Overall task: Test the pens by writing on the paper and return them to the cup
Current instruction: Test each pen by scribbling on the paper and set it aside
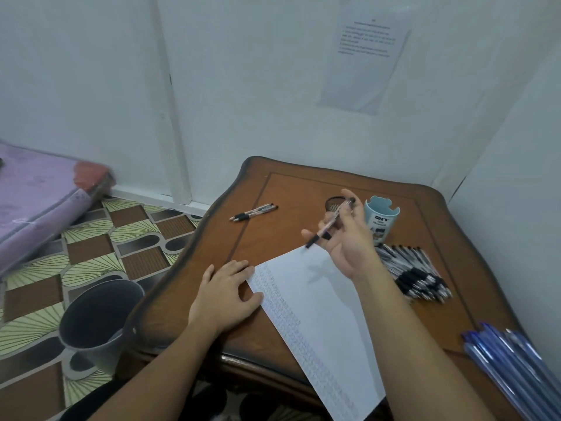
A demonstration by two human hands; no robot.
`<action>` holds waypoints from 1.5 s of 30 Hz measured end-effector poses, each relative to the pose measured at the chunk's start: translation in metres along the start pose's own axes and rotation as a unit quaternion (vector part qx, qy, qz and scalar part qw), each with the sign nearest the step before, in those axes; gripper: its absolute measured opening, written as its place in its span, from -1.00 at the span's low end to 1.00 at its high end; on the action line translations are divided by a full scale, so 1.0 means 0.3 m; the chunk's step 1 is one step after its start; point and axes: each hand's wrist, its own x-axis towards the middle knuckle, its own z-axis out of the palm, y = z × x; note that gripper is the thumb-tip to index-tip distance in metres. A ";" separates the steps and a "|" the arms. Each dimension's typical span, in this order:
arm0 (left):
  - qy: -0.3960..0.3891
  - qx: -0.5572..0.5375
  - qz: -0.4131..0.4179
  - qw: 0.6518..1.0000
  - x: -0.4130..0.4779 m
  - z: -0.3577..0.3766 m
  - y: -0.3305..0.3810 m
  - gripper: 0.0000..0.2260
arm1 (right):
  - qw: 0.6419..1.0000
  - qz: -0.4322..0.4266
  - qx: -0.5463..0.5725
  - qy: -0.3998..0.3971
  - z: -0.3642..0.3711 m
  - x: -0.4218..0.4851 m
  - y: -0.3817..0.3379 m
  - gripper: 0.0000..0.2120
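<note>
We hold one pen (pixel 329 224) in our right hand (pixel 344 243). The fingers are curled round its barrel, the palm is turned up, and the tip hangs just above the far corner of the paper (pixel 318 305) without touching it. Our left hand (pixel 224 296) lies flat on the table (pixel 291 189), fingers straight, with the fingertips pressing the paper's left edge. The two hands are well apart.

A dense band of small test marks runs down the paper's left side, from the far corner to the near end, so we judge that many pens have been tried. The rest of the sheet is blank, which leaves plenty of room.

The cup (pixel 382 218) stands upright just behind our right hand, toward the far right of the table. No pen shows above its rim, so the returning looks barely begun, if at all.

A pile of black pens (pixel 416 275) lies on the table just right of the paper and near the cup. Two more pens (pixel 253 211) lie side by side at the far left, well apart from the rest. A bundle of blue pens (pixel 510 369) sits at the near right corner.

We cannot tell which of these groups is tested and which is not. By our reckoning, the pen in hand needs its stroke, and then every loose pen must go into the cup.
</note>
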 end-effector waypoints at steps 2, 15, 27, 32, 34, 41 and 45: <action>0.001 -0.001 0.000 1.000 0.001 0.000 0.000 -0.22 | 1.000 0.010 -0.007 0.002 -0.006 -0.029 0.006 -0.69; 0.006 -0.007 0.003 1.000 0.000 0.002 -0.002 -0.21 | 0.992 0.018 -0.122 0.011 -0.109 -0.139 0.071 -0.60; 0.012 -0.011 0.002 1.000 0.000 0.010 -0.006 -0.31 | 0.965 0.082 -0.248 -0.036 -0.195 -0.279 0.177 -0.82; 0.023 -0.014 0.003 1.000 0.003 0.017 -0.011 -0.35 | 0.953 0.085 -0.287 -0.047 -0.205 -0.292 0.202 -0.77; 0.024 -0.018 0.002 1.000 0.003 0.021 -0.012 -0.34 | 0.932 0.071 -0.349 -0.062 -0.205 -0.302 0.202 -0.75; 0.022 -0.015 0.002 1.000 0.003 0.019 -0.011 -0.36 | 0.908 0.042 -0.416 -0.039 -0.212 -0.330 0.214 -0.82; 0.021 -0.013 0.003 1.000 0.005 0.022 -0.014 -0.36 | 0.899 0.040 -0.432 -0.057 -0.205 -0.334 0.215 -0.83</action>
